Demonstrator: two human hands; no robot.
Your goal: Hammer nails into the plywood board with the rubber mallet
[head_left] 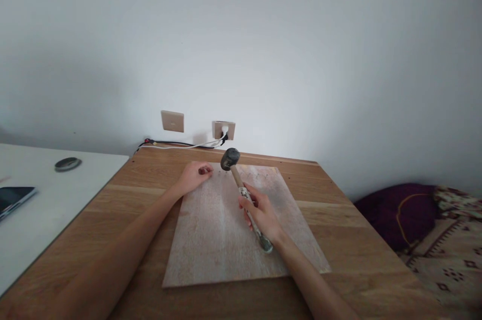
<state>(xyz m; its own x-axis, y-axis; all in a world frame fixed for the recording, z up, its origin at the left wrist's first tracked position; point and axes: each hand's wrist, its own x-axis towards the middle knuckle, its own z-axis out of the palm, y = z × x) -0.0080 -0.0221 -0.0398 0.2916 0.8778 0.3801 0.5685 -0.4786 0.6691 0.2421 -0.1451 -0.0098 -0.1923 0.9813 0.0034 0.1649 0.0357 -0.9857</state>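
Observation:
My right hand [259,209] is wrapped round the handle of a rubber mallet [236,175]. Its dark head [230,158] is raised above the far part of a pale wooden board [211,244]. My left hand [196,177] rests at the board's far left corner with its fingers curled in. Whatever those fingers may hold is too small or hidden to make out. Along the board's far side are several tiny thin things that look like nails [258,177], partly hidden behind the mallet.
The board lies on a wooden table [339,239] against a white wall. Cables [176,146] run along the back edge to a socket [225,130]. On the white table [56,199] at left are a phone [15,198] and a round dark object [68,164]. Patterned fabric [448,259] lies right.

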